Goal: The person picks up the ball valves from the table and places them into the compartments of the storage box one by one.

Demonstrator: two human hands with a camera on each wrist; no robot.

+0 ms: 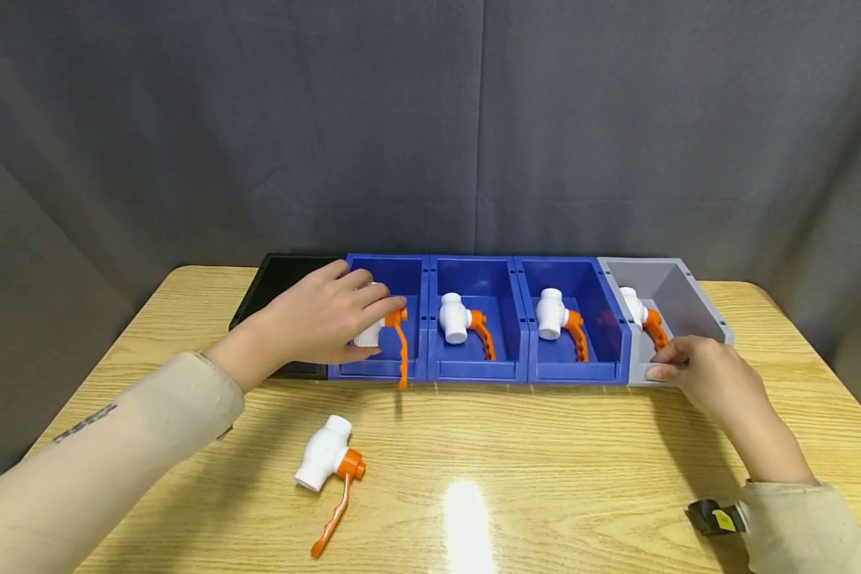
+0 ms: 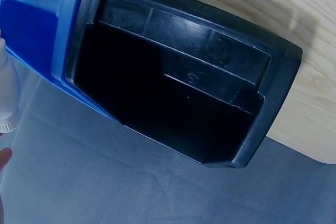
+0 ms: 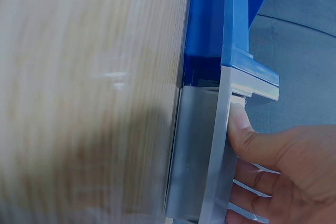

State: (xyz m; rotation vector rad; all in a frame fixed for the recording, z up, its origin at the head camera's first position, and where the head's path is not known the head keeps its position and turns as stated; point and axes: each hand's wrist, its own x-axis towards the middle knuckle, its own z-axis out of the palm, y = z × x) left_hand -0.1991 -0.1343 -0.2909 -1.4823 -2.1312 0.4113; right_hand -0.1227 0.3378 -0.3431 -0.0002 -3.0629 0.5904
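Nearest the head camera, beige left sleeve (image 1: 129, 438) with dark marking, slanting up from the lower left to left hand (image 1: 323, 315). Gripping held ball valve (image 1: 367, 338), thumb below and fingers over its white body, at left blue bin (image 1: 376, 372); orange lever hanging across the bin's low front wall. Closer in, on wood-grain table (image 1: 560, 462), loose ball valve (image 1: 322, 454), lever pointing back toward the camera. In middle blue bin (image 1: 477, 371), right blue bin (image 1: 577, 372) and grey bin (image 1: 701, 299), one white-and-orange ball valve (image 1: 455, 317) apiece, levers slanting down to the right. At grey bin's front wall, right hand (image 1: 721, 379), thumb at the rim, other fingers partly hidden behind the wall, close beside the lever; cannot tell whether gripping it. At row's left end, black bin (image 2: 281, 77). Behind, dark grey curtain (image 1: 258, 119).
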